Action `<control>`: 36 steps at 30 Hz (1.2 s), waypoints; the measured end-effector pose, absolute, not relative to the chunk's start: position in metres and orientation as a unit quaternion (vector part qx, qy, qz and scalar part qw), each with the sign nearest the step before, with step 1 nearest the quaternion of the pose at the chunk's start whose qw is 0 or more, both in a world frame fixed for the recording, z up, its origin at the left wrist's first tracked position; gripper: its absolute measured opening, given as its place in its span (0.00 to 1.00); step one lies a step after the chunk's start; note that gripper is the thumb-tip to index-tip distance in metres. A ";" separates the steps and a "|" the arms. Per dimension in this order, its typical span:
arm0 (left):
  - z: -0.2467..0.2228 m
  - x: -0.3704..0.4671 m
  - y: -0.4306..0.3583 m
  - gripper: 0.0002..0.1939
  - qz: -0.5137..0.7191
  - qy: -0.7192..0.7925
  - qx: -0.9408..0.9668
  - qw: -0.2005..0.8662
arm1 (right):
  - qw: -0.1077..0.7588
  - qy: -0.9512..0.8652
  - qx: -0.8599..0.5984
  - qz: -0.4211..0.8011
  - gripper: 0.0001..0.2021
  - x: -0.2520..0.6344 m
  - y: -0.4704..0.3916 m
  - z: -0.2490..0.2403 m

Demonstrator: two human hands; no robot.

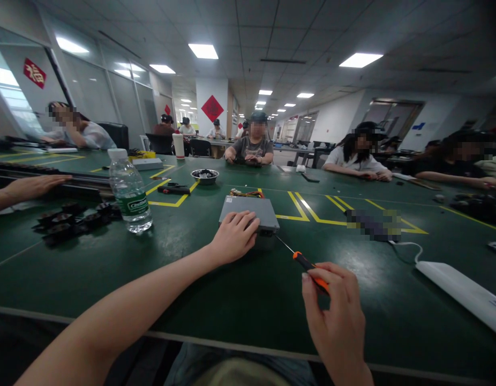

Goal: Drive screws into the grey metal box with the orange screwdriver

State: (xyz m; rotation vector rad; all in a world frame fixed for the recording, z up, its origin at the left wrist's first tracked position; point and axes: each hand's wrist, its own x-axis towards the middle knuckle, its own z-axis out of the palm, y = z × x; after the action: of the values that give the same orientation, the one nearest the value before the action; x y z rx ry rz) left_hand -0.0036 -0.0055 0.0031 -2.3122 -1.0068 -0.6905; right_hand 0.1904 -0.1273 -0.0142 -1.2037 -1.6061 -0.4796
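A grey metal computer power supply unit [250, 208] lies flat on the green table, a bundle of coloured wires behind it. Across its top and near edge my left hand [237, 233] is laid, fingers together and gripping it; the thumb is hidden. My right hand [336, 305] pinches the orange and black handle of a screwdriver [310, 266] between thumb and fingers. The thin shaft points away and left, its tip at the unit's near right corner. Whether the tip sits in a screw is too small to tell.
On the left stand a water bottle [131, 195] and black parts [65, 222], beside another person's hand [37, 185]. Farther back are a metal bowl [205, 176] and a paper cup [178, 146]. A white power bank-like device [460, 292] lies right, cabled to a blurred object. Several people sit around.
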 end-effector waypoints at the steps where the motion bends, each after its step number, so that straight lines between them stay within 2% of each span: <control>1: 0.003 -0.004 -0.005 0.17 -0.254 -0.372 -0.854 0.261 | 0.525 -0.666 -0.491 -0.198 0.05 0.188 -0.127 -0.015; 7: 0.002 -0.004 -0.004 0.17 -0.254 -0.367 -0.855 0.265 | 0.601 -0.635 -0.452 -0.177 0.12 0.176 -0.124 -0.020; 20: 0.002 -0.004 -0.003 0.18 -0.252 -0.363 -0.856 0.270 | 0.591 -0.647 -0.475 -0.082 0.08 0.170 -0.127 -0.018; 23: 0.002 -0.004 -0.004 0.18 -0.252 -0.364 -0.855 0.269 | 0.583 -0.669 -0.453 -0.087 0.09 0.168 -0.129 -0.019; 27: 0.002 -0.004 -0.004 0.17 -0.255 -0.365 -0.854 0.271 | 0.554 -0.698 -0.445 -0.088 0.06 0.167 -0.131 -0.022; 32: 0.001 -0.004 -0.003 0.18 -0.255 -0.364 -0.853 0.272 | 0.560 -0.686 -0.457 -0.082 0.12 0.163 -0.132 -0.027; 36: 0.000 -0.003 -0.003 0.18 -0.253 -0.365 -0.854 0.270 | 0.577 -0.644 -0.500 -0.061 0.10 0.168 -0.133 -0.028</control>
State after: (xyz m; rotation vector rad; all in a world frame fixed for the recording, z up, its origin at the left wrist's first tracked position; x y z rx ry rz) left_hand -0.0034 -0.0026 0.0005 -2.3021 -0.9833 -0.6831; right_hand 0.1675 -0.1331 -0.0282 -1.1696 -1.5066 -0.1417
